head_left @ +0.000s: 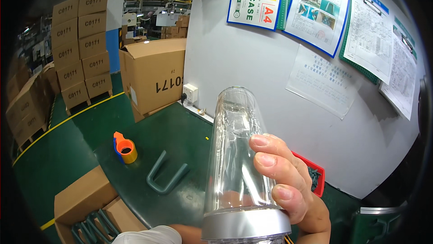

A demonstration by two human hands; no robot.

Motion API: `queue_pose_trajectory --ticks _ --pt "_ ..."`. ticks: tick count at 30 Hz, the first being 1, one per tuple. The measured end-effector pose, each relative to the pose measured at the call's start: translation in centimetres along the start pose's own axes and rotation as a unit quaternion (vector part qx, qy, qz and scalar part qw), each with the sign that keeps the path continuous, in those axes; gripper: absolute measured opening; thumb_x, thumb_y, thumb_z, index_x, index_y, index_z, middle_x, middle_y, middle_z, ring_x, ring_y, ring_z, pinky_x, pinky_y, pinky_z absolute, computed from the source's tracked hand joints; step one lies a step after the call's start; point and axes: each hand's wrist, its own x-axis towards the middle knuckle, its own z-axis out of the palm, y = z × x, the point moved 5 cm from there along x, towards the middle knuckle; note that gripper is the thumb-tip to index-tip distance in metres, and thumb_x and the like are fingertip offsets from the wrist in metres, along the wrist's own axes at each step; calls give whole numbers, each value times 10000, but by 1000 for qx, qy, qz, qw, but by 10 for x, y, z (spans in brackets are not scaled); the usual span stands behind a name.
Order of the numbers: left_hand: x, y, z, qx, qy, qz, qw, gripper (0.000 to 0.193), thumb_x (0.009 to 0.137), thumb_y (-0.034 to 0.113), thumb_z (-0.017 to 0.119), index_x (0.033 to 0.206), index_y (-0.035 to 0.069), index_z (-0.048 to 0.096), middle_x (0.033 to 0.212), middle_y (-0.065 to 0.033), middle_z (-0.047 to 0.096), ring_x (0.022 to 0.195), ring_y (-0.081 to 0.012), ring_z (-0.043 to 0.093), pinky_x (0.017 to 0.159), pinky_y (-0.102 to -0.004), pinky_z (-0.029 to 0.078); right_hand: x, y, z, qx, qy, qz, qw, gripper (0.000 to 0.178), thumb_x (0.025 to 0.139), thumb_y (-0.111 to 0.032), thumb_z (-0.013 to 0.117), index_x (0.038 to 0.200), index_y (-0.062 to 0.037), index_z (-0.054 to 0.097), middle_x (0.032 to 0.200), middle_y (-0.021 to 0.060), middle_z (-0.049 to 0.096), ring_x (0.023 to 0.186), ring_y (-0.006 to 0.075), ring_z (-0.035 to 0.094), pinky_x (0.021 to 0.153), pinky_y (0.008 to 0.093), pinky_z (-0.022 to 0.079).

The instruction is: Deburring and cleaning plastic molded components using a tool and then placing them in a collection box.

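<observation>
Because the right hand curls round a smooth clear cylinder, it might slip toward the tabletop below; left hand hidden

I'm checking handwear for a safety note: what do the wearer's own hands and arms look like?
The right hand is bare: no glove or ring shows, the visible fingernails are short, and no sleeve shows at that wrist. A plain whitish sleeve covers part of the left arm; the left hand is not visible.
</observation>
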Motion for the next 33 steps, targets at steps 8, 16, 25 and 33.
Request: queue_pose_trajectory --ticks 8,16,25,33 --pt "2 -3 -1 5 -5 -5 1000 34 657 30 519 639 57 524 685 -92 536 613 -305 538 556 -407 417 8 1 -3 -17 3 -28 999 559 666 -4 783 1099 27 431 1067 285 573 934 440 632 777 487 558" --pt "4 -3 0 7 -10 -5 1000 35 654 26 520 638 57 521 685 -92 534 611 -304 536 552 -406 417 9 1 -5 -30 10 -39 999 620 647 -16 804 1131 22 419 1064 278 576 937 430 634 787 472 560" --pt "3 0 5 5 -8 2 1000 37 651 22 521 637 57 518 685 -91 531 608 -303 534 547 -405 417 -5 2 -2 5 -14 -3 1000 544 682 -21 767 1102 56 430 1077 309 562 924 469 623 777 510 547" --pt "7 14 14 -4 7 43 999 40 648 19 522 636 56 516 684 -90 529 606 -303 533 543 -404 417 -55 13 22 238 -138 235 932 584 752 -81 707 1222 53 387 1204 318 496 1060 508 533 861 565 455"
